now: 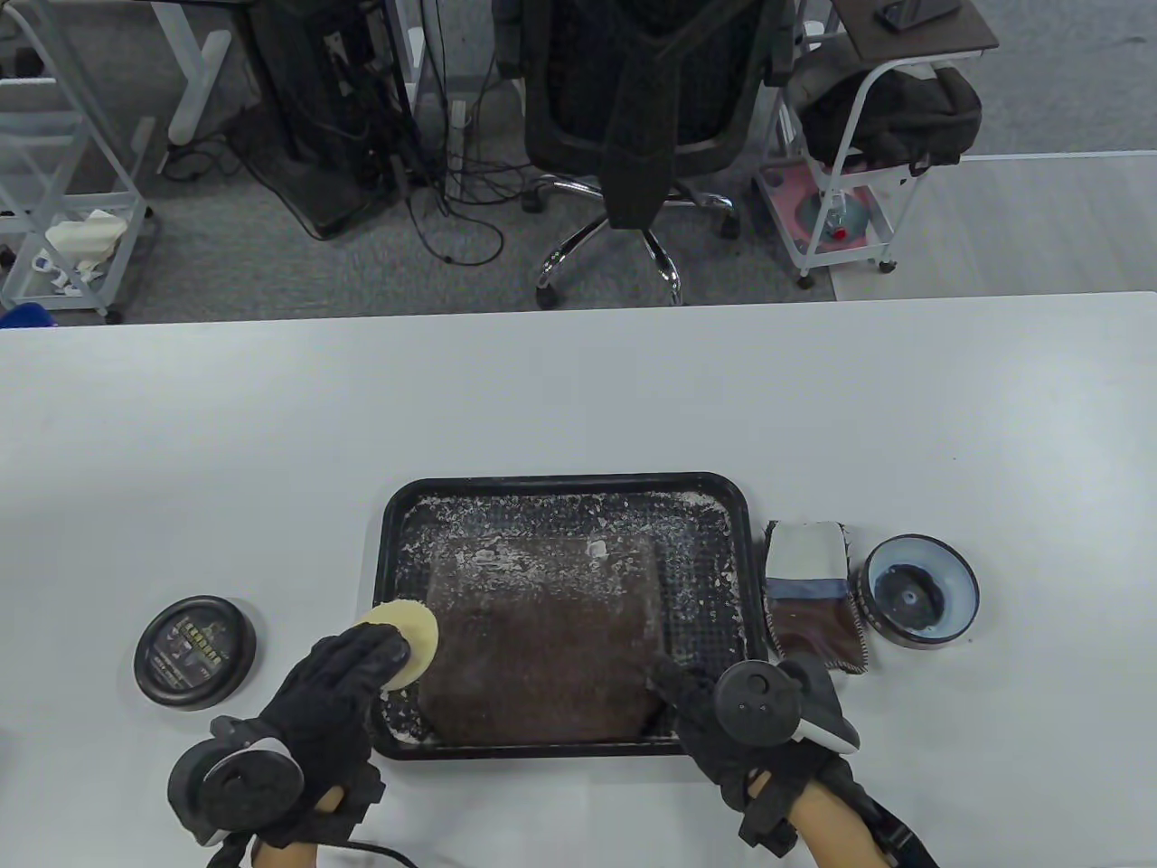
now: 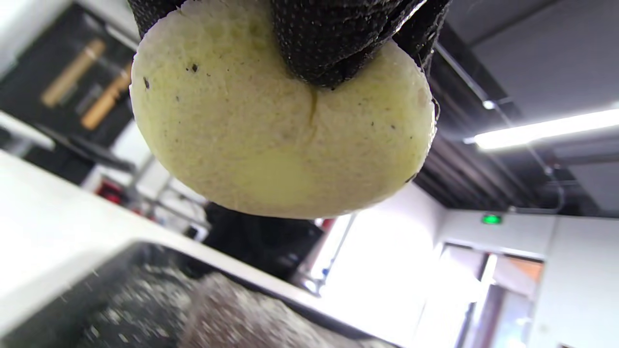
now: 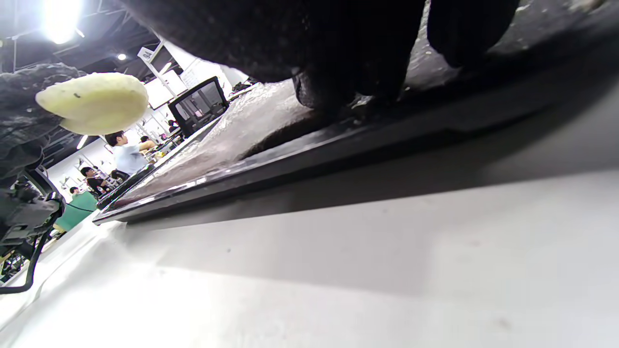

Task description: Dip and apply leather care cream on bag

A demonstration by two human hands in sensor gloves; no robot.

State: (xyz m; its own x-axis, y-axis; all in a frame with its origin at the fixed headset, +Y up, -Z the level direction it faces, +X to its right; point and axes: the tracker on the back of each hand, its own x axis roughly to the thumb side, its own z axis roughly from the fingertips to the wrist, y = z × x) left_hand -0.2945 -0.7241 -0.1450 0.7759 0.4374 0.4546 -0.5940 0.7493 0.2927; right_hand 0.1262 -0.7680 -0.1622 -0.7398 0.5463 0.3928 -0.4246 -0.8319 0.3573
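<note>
A brown leather bag (image 1: 542, 633) lies flat in a black tray (image 1: 569, 484) dusted with white flecks. My left hand (image 1: 384, 651) pinches a round yellow sponge (image 1: 409, 633) and holds it just above the bag's left edge; the left wrist view shows the sponge (image 2: 280, 135) in the air under my fingertips (image 2: 329, 43). My right hand (image 1: 687, 701) presses its fingertips (image 3: 348, 72) on the bag's near right corner (image 3: 242, 130), beside the tray's front rim (image 3: 242, 179). The sponge (image 3: 94, 101) also shows at the left of the right wrist view.
A black round tin with a label (image 1: 194, 651) sits left of the tray. Right of the tray lie a folded cloth with a white pad on it (image 1: 813, 592) and an open round container with a bluish rim (image 1: 917, 592). An office chair (image 1: 646, 117) stands beyond the table.
</note>
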